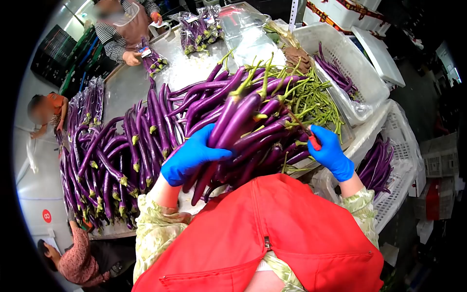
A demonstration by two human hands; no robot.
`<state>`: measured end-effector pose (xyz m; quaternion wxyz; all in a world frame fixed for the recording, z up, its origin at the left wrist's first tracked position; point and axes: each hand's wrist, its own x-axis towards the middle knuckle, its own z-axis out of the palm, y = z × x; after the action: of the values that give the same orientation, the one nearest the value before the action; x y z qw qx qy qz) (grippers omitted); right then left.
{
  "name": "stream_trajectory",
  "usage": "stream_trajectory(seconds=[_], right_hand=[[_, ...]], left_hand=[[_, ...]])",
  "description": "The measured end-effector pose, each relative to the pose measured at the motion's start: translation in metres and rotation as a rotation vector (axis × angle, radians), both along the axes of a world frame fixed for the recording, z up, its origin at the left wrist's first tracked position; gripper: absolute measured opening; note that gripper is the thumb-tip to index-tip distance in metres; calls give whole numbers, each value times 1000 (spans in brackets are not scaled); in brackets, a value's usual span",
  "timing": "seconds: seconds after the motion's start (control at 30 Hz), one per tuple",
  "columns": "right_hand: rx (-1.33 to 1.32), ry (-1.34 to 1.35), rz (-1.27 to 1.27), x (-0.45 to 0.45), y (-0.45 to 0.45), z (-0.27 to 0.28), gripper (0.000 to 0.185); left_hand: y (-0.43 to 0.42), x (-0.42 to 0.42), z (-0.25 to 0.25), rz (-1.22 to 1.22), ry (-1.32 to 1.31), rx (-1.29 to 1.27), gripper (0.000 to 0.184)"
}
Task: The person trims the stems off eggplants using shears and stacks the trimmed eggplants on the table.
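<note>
The left hand in a blue glove (pixel 197 155) holds a pair of long, glossy purple eggplants with green stems (pixel 238 117), its fingers wrapped around their lower parts with the thumb laid across the front; the held eggplants lie above a loose pile of purple eggplants (pixel 260 141) on the grey metal counter (pixel 119 90), directly in front of the wearer, their stems directed away from the body; the right hand in a matching blue glove (pixel 332 152) stands to the right of the pile, its fingers curled around the red handle of a slim tool (pixel 315 142), the exact form of whose dark tip cannot be told; beyond the right hand lies a heap of cut green stems (pixel 321 104); to its right are a white perforated plastic crate lined with clear film (pixel 366 104), containing more eggplants, and, nearer the wearer, a second lined white crate (pixel 401 141), likewise holding eggplants; a broad row of purple eggplants (pixel 104 165) covers the left part of the counter; at the far side, a co-worker's bare hand (pixel 132 58) is beside a bagged eggplant bundle (pixel 153 61).
</note>
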<state>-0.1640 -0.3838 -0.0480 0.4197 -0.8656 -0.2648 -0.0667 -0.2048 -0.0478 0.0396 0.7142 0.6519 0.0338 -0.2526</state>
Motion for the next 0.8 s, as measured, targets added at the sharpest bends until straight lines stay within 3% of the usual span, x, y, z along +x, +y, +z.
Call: stream_trajectory(seconds=[0.23, 0.33, 0.8], right_hand=[[31, 350, 74, 1, -7, 15, 54], [72, 420, 163, 2, -1, 22, 54], [-107, 305, 123, -1, -10, 15, 43]], left_hand=[[10, -11, 1, -112, -72, 249, 69], [-2, -15, 9, -120, 19, 184, 67], [2, -13, 2, -153, 43, 214, 62]])
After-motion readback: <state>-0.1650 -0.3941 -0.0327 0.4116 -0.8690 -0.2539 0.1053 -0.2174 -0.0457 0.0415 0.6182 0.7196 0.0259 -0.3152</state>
